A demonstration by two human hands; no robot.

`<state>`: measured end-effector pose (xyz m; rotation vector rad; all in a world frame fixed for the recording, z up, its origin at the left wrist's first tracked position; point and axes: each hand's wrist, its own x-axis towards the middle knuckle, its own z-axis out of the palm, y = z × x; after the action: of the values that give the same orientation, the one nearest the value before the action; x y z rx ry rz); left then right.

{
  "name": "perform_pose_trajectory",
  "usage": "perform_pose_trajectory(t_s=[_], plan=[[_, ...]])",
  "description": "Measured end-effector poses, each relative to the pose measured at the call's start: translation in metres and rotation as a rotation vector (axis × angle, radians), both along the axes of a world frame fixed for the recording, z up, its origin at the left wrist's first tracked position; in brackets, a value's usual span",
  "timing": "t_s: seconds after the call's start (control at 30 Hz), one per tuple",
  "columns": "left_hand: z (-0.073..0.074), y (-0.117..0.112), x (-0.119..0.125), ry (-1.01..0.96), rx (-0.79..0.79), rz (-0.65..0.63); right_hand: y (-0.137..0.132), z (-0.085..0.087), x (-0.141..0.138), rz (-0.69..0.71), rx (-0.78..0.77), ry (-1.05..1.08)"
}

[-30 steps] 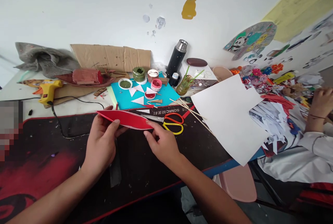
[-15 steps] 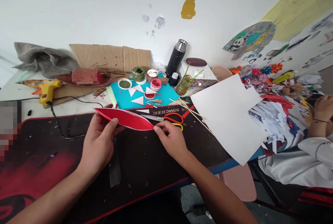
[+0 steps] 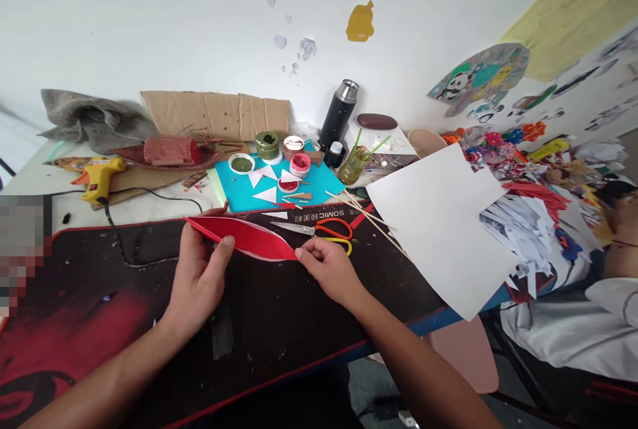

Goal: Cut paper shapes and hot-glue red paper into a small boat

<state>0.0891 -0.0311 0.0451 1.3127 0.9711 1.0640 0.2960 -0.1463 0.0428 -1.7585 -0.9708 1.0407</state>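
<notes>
A piece of red paper (image 3: 254, 239) with pale edges is held above the dark desk mat, bowed open into a narrow pointed-oval shape. My left hand (image 3: 202, 276) grips its left part, thumb on the near side and fingers behind. At the right tip, my right hand (image 3: 326, 268) pinches the paper between thumb and fingers. Just beyond that hand lie scissors (image 3: 333, 228) with orange and yellow handles, blades pointing left. Thin wooden sticks (image 3: 369, 216) rest to their right, partly against a large white sheet (image 3: 438, 230).
A teal sheet (image 3: 234, 193) bears open paint jars (image 3: 268, 145) and white paper triangles. Behind stand a black flask (image 3: 339, 113) and cardboard (image 3: 214, 113). A yellow glue gun (image 3: 100, 180) with a cord lies left. Paper strips (image 3: 521, 230) and another person's arm (image 3: 621, 250) are at right.
The red paper and both hands sit slightly lower in view, and the paper's opening looks a bit wider. The whole scene has shifted slightly down and right. Both hands keep their hold.
</notes>
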Motion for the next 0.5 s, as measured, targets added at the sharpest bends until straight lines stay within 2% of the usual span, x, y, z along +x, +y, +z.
perform_pose_trajectory(t_s=[0.1,0.2,0.33,0.5], plan=[[-0.004,0.001,0.005,-0.169,-0.184,-0.049,-0.003,-0.003,-0.002,0.016,-0.007,0.056],[-0.002,0.003,0.011,-0.293,-0.312,0.000,-0.005,-0.003,-0.005,0.059,-0.010,0.072],[0.006,0.004,0.016,-0.303,-0.371,0.033,-0.004,0.001,-0.012,0.073,-0.031,0.102],[0.009,0.002,0.018,-0.300,-0.476,-0.071,-0.002,0.005,-0.020,0.122,-0.060,0.099]])
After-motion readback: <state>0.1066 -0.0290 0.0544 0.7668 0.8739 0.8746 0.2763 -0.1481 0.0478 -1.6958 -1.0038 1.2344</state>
